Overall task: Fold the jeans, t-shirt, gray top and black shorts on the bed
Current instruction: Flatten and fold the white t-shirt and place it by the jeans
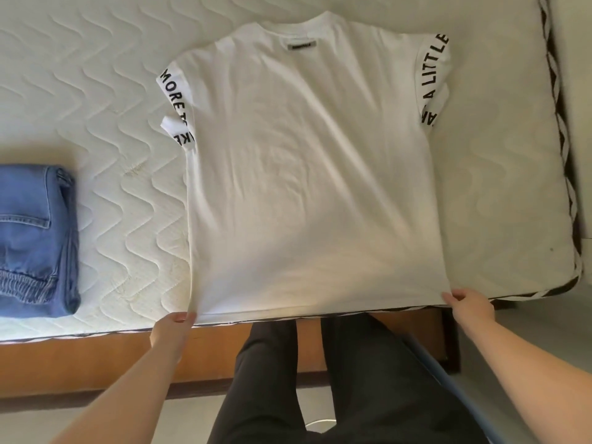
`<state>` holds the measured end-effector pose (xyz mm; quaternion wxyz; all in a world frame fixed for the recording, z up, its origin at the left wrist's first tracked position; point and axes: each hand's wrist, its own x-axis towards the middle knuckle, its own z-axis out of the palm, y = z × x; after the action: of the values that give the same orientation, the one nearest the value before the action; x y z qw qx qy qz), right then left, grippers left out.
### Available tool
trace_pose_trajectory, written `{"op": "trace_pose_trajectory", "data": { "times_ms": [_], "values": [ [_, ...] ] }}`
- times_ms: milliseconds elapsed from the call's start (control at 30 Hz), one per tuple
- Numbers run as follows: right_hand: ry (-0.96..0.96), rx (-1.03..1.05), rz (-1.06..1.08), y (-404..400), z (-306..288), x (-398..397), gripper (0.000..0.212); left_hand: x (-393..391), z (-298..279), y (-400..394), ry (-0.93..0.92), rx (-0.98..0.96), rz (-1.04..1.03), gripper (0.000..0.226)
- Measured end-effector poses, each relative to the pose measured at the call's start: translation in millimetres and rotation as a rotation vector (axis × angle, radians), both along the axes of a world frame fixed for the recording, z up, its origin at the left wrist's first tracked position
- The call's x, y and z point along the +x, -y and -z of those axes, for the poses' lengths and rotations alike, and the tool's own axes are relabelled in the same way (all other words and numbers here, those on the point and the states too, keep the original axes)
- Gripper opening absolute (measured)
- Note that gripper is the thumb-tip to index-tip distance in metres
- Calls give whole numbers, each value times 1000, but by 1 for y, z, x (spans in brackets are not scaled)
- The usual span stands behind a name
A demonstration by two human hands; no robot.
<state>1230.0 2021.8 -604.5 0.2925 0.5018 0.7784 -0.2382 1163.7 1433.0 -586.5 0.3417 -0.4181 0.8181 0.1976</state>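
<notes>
Both my hands, left hand [174, 322] and right hand [466, 301], pinch the hem corners of the white cotton t-shirt [314, 161], pulling it flat mid-frame on the quilted bed [105, 100] for folding, folded blue jeans [35, 238] parked at left.

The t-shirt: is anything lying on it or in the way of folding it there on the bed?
Nothing visible is. The t-shirt lies flat with nothing on it, both hands pinching its bottom corners. The folded jeans sit apart on the mattress, off to the left.
</notes>
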Motion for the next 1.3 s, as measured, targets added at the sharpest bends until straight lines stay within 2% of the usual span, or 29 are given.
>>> {"op": "trace_pose_trajectory", "data": {
  "times_ms": [167,300,467,700,833,1033,1167,1300],
  "values": [
    [-30,9,27,4,-3,-14,36,-13,-3,-15,-14,-27,9,38],
    [-201,11,65,8,-12,-50,43,-46,-9,-44,-180,-29,96,34],
    [-370,-52,91,12,-17,-125,42,-118,-12,-117,-362,142,318,27],
    [-574,-123,191,11,-3,-225,52,-231,1,-233,-482,298,742,43],
    [-648,-172,265,-5,4,-267,59,-287,12,-290,-494,231,1033,54],
    [-730,-200,274,-45,17,-330,53,-373,35,-362,-491,75,1359,60],
    [-742,-165,227,-66,27,-378,52,-425,54,-405,-464,12,1483,61],
    [-732,-187,182,-73,35,-421,66,-466,70,-438,-529,5,1547,62]
  ]
}}
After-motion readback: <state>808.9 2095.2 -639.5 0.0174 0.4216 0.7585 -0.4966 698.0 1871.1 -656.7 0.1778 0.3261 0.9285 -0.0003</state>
